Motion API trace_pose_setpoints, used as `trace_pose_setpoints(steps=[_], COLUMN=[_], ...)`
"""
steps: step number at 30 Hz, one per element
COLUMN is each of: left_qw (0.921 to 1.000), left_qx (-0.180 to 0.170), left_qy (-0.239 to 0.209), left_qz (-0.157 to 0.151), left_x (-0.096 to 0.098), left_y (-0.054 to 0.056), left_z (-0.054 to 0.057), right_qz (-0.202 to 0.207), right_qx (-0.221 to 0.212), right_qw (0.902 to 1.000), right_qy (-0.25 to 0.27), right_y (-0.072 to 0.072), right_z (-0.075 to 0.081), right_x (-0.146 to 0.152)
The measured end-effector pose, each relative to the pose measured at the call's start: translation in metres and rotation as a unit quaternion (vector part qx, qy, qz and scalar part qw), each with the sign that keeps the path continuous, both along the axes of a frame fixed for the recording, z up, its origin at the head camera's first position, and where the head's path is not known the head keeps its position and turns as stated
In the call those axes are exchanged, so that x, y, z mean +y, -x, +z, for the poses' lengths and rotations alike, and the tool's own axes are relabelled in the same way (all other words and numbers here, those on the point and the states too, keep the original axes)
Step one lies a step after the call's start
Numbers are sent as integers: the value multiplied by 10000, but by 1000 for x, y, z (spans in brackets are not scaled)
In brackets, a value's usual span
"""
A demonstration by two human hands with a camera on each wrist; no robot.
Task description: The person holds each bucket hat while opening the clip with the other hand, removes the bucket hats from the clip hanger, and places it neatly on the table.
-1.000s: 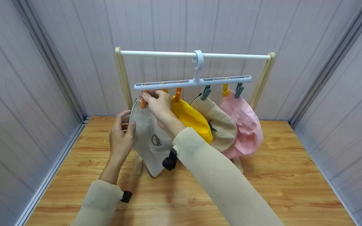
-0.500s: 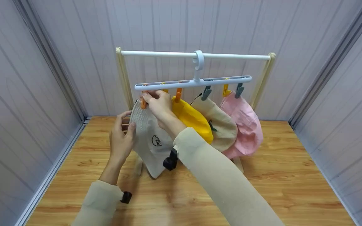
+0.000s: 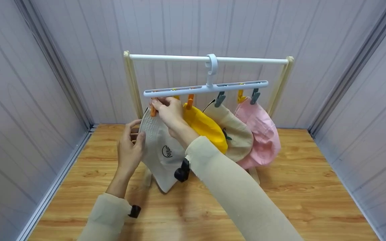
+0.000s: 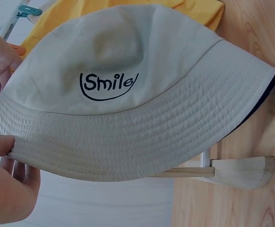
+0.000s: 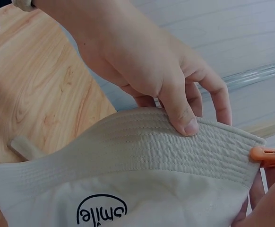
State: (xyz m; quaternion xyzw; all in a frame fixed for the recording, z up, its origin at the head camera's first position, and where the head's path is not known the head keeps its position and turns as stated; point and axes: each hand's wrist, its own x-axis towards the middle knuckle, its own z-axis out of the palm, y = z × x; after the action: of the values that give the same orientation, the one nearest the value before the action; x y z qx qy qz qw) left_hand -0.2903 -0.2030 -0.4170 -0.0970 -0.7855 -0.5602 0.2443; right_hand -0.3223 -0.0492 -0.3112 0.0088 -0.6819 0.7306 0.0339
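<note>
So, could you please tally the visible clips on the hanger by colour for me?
Orange clips: 2
Yellow clips: 2 (one mostly hidden behind the right hand)
Grey-green clips: 2
Total: 6

In my left grip (image 3: pixel 129 152), the pale greige cloth bucket hat (image 4: pixel 133 106) carries tone-on-tone stitched rows round its brim, black "Smile" lettering over a black curve, and dark navy beneath the edge. At my right grip (image 3: pixel 171 113) is a small orange plastic clip (image 5: pixel 262 154). I also see a bright yellow cloth hat (image 3: pixel 206 129), a beige cloth hat (image 3: pixel 240 144) with a dark green leaf-like motif, a pink cloth hat (image 3: pixel 260 130), plus a pale blue-white plastic hanger (image 3: pixel 209 88). My long cloth sleeves (image 3: pixel 235 189) are plain cream, and the wood-patterned worktop (image 3: pixel 313 187) is honey-brown with streaky grain
</note>
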Motion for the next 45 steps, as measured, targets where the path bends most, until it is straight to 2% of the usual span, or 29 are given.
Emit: trace_pose_setpoints(steps=[10, 17, 23, 32, 40, 45], left_qw=[10000, 9999, 9998, 9999, 9998, 9998], left_qx=[-59, -150, -184, -34, -88, -106], left_qy=[33, -3, 51, 85, 126, 79], left_qz=[64, -23, 24, 70, 161, 143], left_x=[-1, -2, -4, -5, -8, -9], left_y=[-1, -3, -3, -2, -4, -3], left_z=[-4, -4, -7, -11, -13, -15], right_qz=[73, 88, 40, 40, 46, -23], right_qx=[54, 56, 51, -65, -137, 22], right_qw=[10000, 9996, 9998, 9999, 9999, 10000], right_qy=[-36, 244, 187, 144, 71, -69], right_y=[0, 2, 4, 3, 2, 3], right_z=[-1, -1, -2, -3, -2, -3], right_x=[-1, 0, -1, -1, 0, -1])
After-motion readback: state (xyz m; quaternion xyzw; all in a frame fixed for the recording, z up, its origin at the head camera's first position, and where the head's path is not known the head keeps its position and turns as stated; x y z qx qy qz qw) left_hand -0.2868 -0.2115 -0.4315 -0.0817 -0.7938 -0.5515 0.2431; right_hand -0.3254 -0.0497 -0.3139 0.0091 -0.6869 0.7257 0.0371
